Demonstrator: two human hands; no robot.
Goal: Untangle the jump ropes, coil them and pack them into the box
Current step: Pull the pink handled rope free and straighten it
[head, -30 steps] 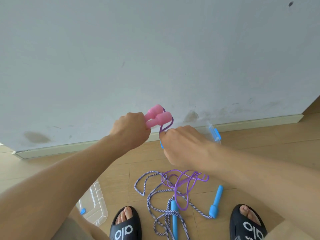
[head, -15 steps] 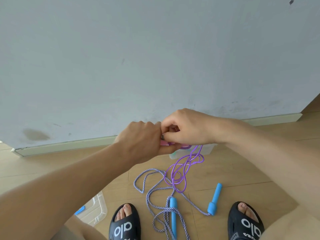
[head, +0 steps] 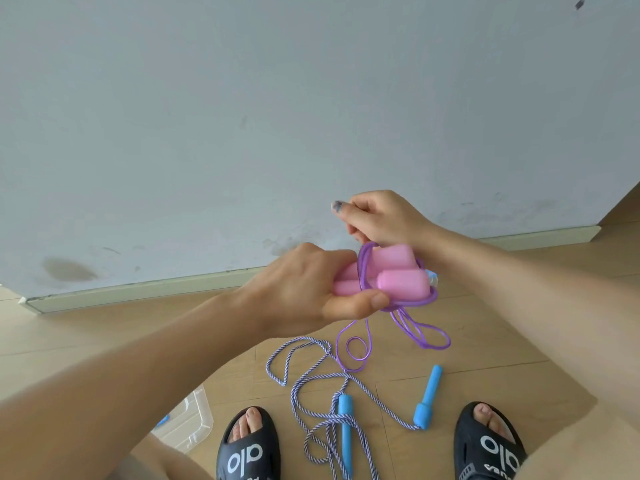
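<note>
Setting: pale grey wall (head: 311, 116) with a scuffed skirting board, above a light wood floor (head: 485, 341) — the person stands over it in black slides.
Left hand: left hand (head: 304, 289) is curled round the two pink handles (head: 384, 275), thumb pressed along their underside, fingers wrapped over the top; the handles lie side by side, long axes running left to right, rounded ends pointing toward the right hand.
Right hand: right hand (head: 377, 220) sits just above and beyond the handles, fingers curled and pinching the purple cord (head: 398, 306) where it rises over them; the fingertips themselves are partly hidden.
Key relation: the cord is looped around the handle pair crosswise to their length, so the winding hand has to circle the handles while the left one keeps them level; the rest of the cord hangs below in loose loops down to the floor.
Stage, as I judge it: the purple rope looks freed and partly wound, not yet packed.
Second rope: striped blue-and-white rope (head: 311, 382) lies in bends on the floor between the feet, with its cord knotted round one blue handle (head: 344, 431); the other blue handle (head: 427, 398) lies to its right.
Box: clear plastic box (head: 194, 424) on the floor at lower left, nearer the left arm — well apart from both hands.
Count: two ropes, four handles, one box.
</note>
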